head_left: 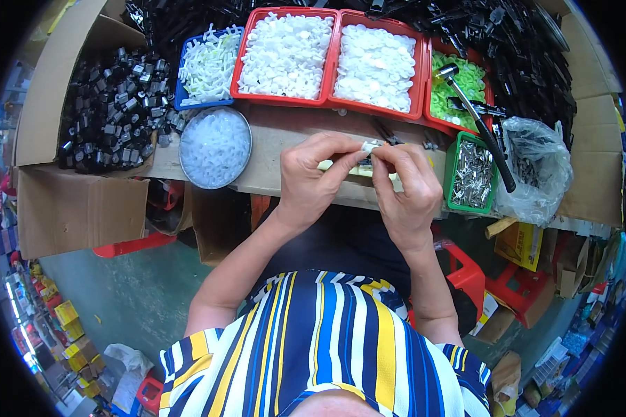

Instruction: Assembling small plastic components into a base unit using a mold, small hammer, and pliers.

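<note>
Both hands meet above the near edge of the tabletop (268, 163), about midway along it. The left hand (307, 174) pinches a small white plastic piece (369, 146) between thumb and forefinger. At that piece's right side, the right hand (409, 186) has its thumb and fingertips drawn close together; whether its grip also closes on the piece I cannot tell. Just behind the right hand lies a dark pair of pliers (384, 131).

Toward the tabletop's left end, a round dish (211, 186) of translucent caps stands at the near edge, beside a cardboard box (40, 111) of black plastic parts (111, 111). Farther back, a blue tray (203, 105) of white and pale green sticks stands left of two red trays (278, 98) filled with white pieces. Right of those, another red tray (444, 124) holds light green pieces. Near the right end, a hammer (481, 127) lies across that tray and a green basket (451, 182) of metal clips, with a clear plastic bag (546, 181) just beside the basket.
</note>
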The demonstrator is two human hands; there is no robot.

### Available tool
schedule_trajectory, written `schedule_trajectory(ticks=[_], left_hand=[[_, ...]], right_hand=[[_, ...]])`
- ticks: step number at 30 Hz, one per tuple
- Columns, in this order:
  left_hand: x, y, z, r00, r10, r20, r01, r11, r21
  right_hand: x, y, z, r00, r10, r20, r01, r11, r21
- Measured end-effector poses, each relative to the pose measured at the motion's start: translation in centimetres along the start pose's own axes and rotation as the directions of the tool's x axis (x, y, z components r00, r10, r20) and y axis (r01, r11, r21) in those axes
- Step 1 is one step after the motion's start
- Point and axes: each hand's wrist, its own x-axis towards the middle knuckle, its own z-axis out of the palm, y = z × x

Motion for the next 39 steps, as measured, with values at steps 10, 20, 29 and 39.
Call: schedule_trajectory(ticks=[10,20,29,39], left_hand=[[-0.5,-0.5,0.4,0.902,-0.399,0.168,0.426,0.753,-0.502],[-1.4,-0.8,0.4,0.902,-0.368,0.224,0.426,0.682,-0.595],[-1.9,-1.8,-0.4,0.923,-0.343,0.177,0.384,0.765,-0.517],[-1.8,-1.1,-1.8,0.986,-0.158,0.058,0.154,0.986,0.071]], right_hand=[[-0.7,1.6,-0.4,0.895,0.390,0.215,-0.435,0.660,0.612],[-0.4,1.5,0.2,0.959,0.231,0.165,-0.278,0.883,0.379],[-0.4,1.2,1.1,0.972,0.152,0.181,-0.205,0.924,0.323],[-0.2,2.3,2.0,0.978,0.081,0.193,-0.131,0.955,0.266]])
